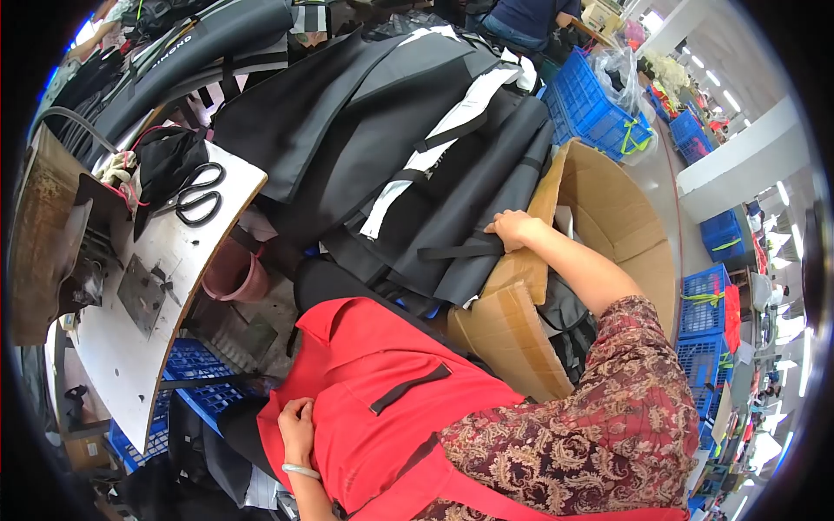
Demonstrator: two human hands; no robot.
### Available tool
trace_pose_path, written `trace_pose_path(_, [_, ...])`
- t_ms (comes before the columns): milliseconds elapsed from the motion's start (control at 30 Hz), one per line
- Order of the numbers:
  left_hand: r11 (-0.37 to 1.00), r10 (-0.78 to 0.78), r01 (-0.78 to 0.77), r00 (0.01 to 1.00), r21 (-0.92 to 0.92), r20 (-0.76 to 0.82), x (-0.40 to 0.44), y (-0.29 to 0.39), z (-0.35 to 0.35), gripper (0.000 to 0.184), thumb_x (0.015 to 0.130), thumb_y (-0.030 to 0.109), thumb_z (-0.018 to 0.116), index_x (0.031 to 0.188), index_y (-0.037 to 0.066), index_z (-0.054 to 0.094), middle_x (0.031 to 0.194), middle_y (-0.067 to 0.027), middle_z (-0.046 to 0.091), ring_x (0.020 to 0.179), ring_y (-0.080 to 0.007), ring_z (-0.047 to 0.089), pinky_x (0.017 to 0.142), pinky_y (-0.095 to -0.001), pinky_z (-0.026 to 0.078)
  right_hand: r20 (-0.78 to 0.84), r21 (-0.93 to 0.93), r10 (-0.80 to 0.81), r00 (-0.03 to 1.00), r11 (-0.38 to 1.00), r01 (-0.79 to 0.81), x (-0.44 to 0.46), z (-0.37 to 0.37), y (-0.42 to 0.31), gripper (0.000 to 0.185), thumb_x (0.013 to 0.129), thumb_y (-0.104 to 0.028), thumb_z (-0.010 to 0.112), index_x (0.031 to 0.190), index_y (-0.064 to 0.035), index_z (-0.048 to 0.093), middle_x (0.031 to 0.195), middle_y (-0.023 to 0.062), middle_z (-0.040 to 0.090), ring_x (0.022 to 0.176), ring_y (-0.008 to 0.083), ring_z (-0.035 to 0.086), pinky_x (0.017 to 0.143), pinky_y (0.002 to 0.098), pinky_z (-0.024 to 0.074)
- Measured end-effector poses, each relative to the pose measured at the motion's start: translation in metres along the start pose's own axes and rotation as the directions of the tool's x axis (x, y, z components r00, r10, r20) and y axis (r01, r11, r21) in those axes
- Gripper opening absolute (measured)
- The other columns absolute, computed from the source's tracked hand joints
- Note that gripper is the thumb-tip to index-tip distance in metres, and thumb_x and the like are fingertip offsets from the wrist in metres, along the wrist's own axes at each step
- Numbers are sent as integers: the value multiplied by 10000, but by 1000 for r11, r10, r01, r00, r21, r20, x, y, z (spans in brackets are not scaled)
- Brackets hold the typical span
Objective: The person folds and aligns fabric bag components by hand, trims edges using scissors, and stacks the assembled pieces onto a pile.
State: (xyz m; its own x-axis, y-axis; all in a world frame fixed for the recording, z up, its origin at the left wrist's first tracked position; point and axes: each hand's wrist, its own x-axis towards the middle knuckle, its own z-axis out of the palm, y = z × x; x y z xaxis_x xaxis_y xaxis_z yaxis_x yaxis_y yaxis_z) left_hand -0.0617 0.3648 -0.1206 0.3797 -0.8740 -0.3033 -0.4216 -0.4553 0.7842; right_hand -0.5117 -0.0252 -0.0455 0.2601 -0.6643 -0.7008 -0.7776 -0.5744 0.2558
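Note:
My right hand (512,230) reaches over the cardboard box flap. Its fingers are closed on the edge of a dark grey fabric panel (495,204), near the end of a black strap (460,252) lying across it. More dark panels (373,104) are heaped beyond, with white strips (443,143) among them. My left hand (296,427) rests on the red apron (347,382), fingers loosely bent and apparently holding nothing.
The open cardboard box (617,204) stands beside my right arm, dark material inside. At left, black scissors (193,198) lie on a white worktable (152,356) near a machine. A pink bucket (236,273) sits below. Blue crates (591,108) and a person (521,22) are farther off.

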Motion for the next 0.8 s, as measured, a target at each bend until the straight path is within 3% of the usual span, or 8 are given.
trace_pose_path(100, [1000, 14, -14, 1000, 5, 5, 1, 2, -1, 122, 864, 47, 631, 935, -4, 716, 893, -161, 688, 855, -290, 667, 797, -355, 504, -67, -19, -4, 998, 1000, 3, 0, -8, -7, 718, 710, -140, 741, 1392, -232, 535, 1335, 109, 556, 1221, 299, 553, 1002, 407, 478])
trace_pose_path(200, [1000, 17, -17, 1000, 11, 12, 2, 1, -1, 122, 867, 49, 631, 937, -5, 716, 895, -160, 688, 859, -288, 666, 797, -354, 502, -224, 327, -139, 965, 921, 209, 18, -31, 5, 674, 723, -123, 694, 1374, -208, 543, 1318, 124, 555, 1235, 337, 525, 1029, 442, 444])
trace_pose_path(267, [999, 14, -15, 1000, 29, 16, 1, 4, -2, 123, 867, 50, 631, 937, -7, 715, 895, -159, 687, 861, -287, 665, 797, -354, 501, -627, 406, -80, 775, 815, 413, 54, -42, 6, 661, 731, -95, 663, 1372, -193, 530, 1378, 134, 501, 1270, 358, 487, 1058, 463, 412])
trace_pose_path(333, [1000, 3, -3, 1000, 14, 20, 0, 2, -1, 123, 868, 50, 631, 936, -7, 715, 898, -159, 689, 862, -284, 666, 800, -352, 501, -731, 319, 14, 682, 891, 324, 61, -83, -7, 747, 752, -71, 655, 1448, -216, 426, 1454, 137, 422, 1290, 356, 471, 1073, 457, 399])
trace_pose_path(467, [1000, 5, -5, 1000, 13, 18, 1, -5, -1, 123, 868, 50, 630, 936, -5, 716, 905, -156, 694, 866, -278, 667, 807, -348, 503, -727, 322, -46, 685, 859, 399, 89, -144, -26, 902, 777, -68, 664, 1538, -264, 222, 1528, 146, 327, 1353, 345, 421, 1097, 432, 391])
trace_pose_path(633, [1000, -20, 20, 1000, -15, -9, -3, 2, -1, 124, 866, 50, 631, 936, -6, 717, 908, -156, 697, 873, -276, 669, 815, -347, 504, -557, 342, -157, 815, 851, 398, 100, -170, -48, 735, 784, -73, 649, 1466, -208, 410, 1551, 124, 314, 1357, 343, 420, 1106, 428, 389])
trace_pose_path(733, [1000, 22, -22, 1000, -9, -17, -1, -2, -1, 123, 864, 53, 636, 939, -2, 716, 916, -154, 697, 879, -275, 672, 815, -349, 510, -658, 327, -90, 748, 860, 391, 96, -150, -59, 707, 793, -82, 642, 1455, -193, 419, 1526, 136, 353, 1351, 341, 428, 1099, 433, 393])
trace_pose_path(800, [1000, 19, -19, 999, -9, -36, -5, -5, -2, 131, 872, 82, 639, 946, 4, 713, 948, -153, 701, 908, -283, 676, 817, -352, 517, -788, 142, -112, 606, 924, 356, 84, -143, -70, 625, 798, -92, 646, 1396, -86, 465, 1447, 166, 435, 1337, 346, 436, 1095, 425, 393])
